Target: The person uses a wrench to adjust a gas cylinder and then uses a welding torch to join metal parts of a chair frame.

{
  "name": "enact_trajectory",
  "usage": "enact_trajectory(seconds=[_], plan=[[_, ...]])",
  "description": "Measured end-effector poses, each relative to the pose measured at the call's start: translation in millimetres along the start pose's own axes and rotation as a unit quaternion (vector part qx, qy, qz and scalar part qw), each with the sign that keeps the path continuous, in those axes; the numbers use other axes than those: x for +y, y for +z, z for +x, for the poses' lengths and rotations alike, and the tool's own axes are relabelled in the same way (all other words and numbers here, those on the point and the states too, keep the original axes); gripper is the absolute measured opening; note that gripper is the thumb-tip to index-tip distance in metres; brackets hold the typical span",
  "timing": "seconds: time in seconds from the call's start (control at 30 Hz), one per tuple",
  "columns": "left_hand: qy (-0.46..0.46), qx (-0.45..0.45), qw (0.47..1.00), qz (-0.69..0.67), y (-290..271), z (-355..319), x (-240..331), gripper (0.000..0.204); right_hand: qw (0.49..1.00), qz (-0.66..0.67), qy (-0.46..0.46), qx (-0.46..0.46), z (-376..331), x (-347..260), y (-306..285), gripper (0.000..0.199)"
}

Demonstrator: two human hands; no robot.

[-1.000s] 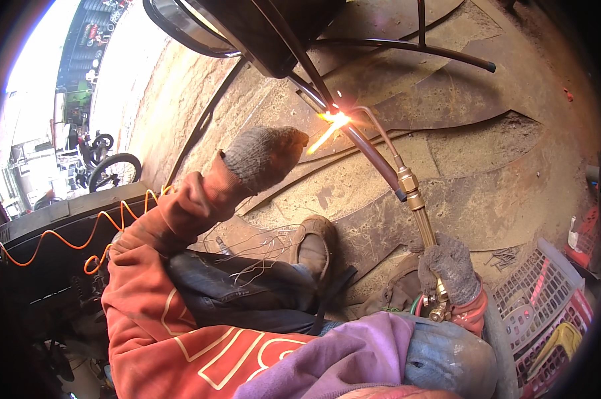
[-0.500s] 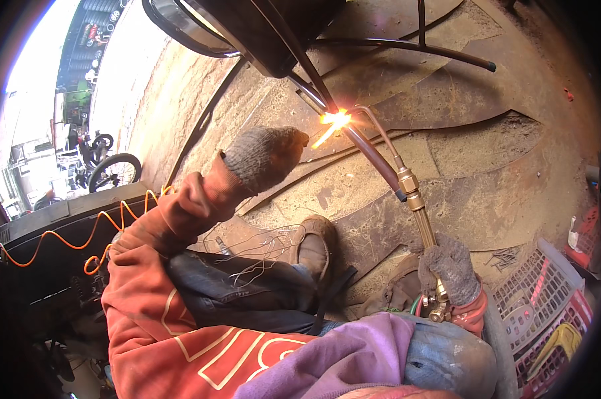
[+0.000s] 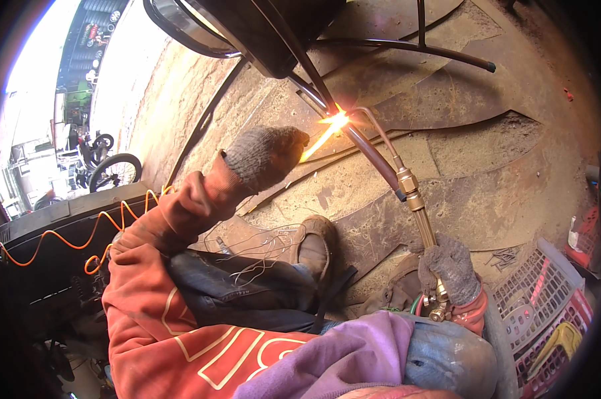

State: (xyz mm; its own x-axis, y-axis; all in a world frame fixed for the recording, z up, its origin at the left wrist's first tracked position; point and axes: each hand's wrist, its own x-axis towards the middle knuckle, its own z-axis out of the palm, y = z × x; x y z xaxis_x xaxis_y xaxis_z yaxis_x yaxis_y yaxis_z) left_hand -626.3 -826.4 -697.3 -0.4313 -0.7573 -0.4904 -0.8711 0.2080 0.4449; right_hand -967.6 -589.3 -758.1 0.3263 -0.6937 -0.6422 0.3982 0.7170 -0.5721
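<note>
In my right hand point(image 3: 451, 271), gloved in grey knit, is the handle of a brass gas torch point(image 3: 417, 207). Its bent copper tip reaches up to a brown metal tube point(image 3: 379, 161), part of a metal frame. A bright flame point(image 3: 338, 120) with sparks burns where tip and tube meet, and its glare hides the joint. Left of the flame, my left hand point(image 3: 267, 156) is closed inside a sooty grey glove, fingers pointing at the glow. Whatever it pinches, if anything, is lost in the glare. Red and green hoses point(image 3: 417, 304) show beside the torch's lower end.
The frame's dark seat-like panel point(image 3: 267, 40) and a curved leg point(image 3: 407, 45) stand ahead. Overlapping metal sheets point(image 3: 473, 159) cover the ground. Loose thin wires point(image 3: 260, 251) lie by my shoe point(image 3: 315, 247). A plastic crate point(image 3: 536, 292) is at right, an orange coiled hose point(image 3: 68, 247) at left.
The bright streak from the flame has grown longer toward the lower left, reaching close to my left glove. Both hands and the torch stay almost where they were.
</note>
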Motion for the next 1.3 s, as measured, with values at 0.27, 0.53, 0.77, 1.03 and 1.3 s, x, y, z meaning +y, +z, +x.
enact_trajectory(seconds=[0.27,0.53,0.77,1.03,1.3], plan=[[0.023,0.013,0.999,0.035,-2,-1,6,0.025,1.000,-0.017,0.000,0.001,1,-4,3,0.016],[0.001,0.003,1.000,0.029,-4,-1,12,0.026,1.000,-0.014,-0.007,0.012,3,2,2,0.027],[0.044,0.014,0.996,0.075,-2,0,5,0.023,0.999,-0.013,-0.024,0.021,3,6,2,0.034],[0.100,0.035,0.990,0.096,4,2,-3,0.021,1.000,-0.005,-0.011,0.020,2,-1,7,0.037],[0.027,-0.002,0.998,0.051,1,4,4,0.021,1.000,-0.025,0.003,0.001,0,-4,3,0.020]])
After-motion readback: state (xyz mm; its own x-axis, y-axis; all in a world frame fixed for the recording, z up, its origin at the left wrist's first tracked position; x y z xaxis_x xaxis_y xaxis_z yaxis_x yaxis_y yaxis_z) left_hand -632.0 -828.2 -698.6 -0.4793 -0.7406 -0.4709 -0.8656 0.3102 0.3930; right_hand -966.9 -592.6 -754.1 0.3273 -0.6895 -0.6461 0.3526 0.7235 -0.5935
